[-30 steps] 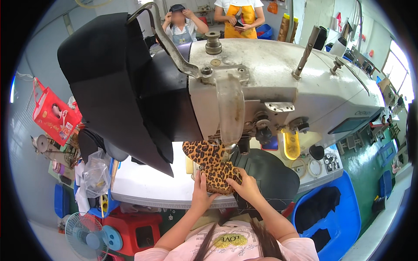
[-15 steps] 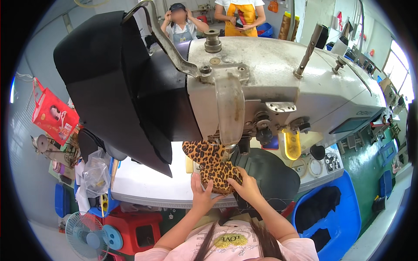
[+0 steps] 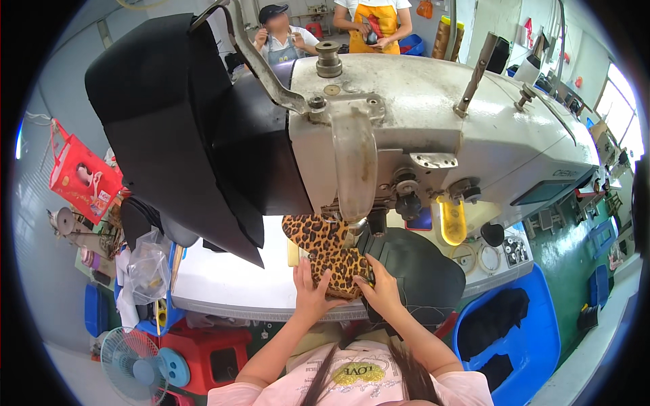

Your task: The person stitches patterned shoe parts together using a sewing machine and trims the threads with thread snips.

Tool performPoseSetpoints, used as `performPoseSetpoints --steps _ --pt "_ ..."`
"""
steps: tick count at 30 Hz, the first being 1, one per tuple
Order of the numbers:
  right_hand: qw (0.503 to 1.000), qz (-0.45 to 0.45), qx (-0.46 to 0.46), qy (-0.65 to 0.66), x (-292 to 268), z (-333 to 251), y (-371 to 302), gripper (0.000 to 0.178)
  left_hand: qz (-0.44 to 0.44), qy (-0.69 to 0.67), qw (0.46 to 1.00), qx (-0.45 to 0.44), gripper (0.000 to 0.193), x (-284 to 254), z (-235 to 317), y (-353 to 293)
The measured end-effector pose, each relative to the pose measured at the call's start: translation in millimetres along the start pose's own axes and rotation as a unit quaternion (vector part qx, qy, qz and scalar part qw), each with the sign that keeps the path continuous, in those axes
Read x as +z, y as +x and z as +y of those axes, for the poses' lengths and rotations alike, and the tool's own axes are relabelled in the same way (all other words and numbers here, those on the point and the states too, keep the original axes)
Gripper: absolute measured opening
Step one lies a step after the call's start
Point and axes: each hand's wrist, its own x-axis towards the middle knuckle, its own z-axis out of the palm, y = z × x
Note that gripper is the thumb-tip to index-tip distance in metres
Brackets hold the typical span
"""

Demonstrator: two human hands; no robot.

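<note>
A leopard-print fabric piece (image 3: 325, 247) lies under the needle area of a large white sewing machine (image 3: 433, 128). My left hand (image 3: 310, 291) holds its near left edge with fingers spread on the cloth. My right hand (image 3: 381, 287) grips its near right edge, next to a black material piece (image 3: 420, 271) that spreads out to the right. The needle itself is hidden behind the machine's worn front cover (image 3: 355, 169).
A white table (image 3: 223, 281) carries the machine. A black cover (image 3: 169, 128) hangs off the machine's left end. Blue bin (image 3: 514, 325) at right, red stool (image 3: 210, 355) and small fan (image 3: 132, 362) below left, red bag (image 3: 84, 179) at left. Two people (image 3: 325, 24) stand behind.
The leopard-print piece has shifted slightly under the machine head, and both hands have moved with it. The view has tilted a little.
</note>
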Motion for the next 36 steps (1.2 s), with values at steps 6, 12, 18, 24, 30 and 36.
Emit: performPoseSetpoints --steps 6,12,18,24,30,36 --pt "0.997 -0.023 0.058 0.040 -1 4 1 0.048 0.015 0.074 0.996 0.054 0.087 7 5 -9" --pt "0.998 -0.038 0.043 0.028 -2 4 6 0.050 -0.007 0.093 0.995 0.023 0.083 6 9 -8" --pt "0.997 -0.046 0.061 0.010 -8 0 8 0.042 -0.003 0.068 0.997 0.031 0.089 4 7 -2" --pt "0.997 0.047 -0.018 0.052 -29 -2 18 0.027 0.122 -0.172 0.967 -0.146 0.075 -31 9 24" --pt "0.986 0.016 -0.147 0.076 -40 -28 56 0.008 -0.002 -0.702 0.571 -0.425 0.020 -54 5 84" --pt "0.983 0.019 -0.180 0.026 -33 -35 74 0.022 0.029 -0.656 0.634 -0.408 0.018 -63 13 126"
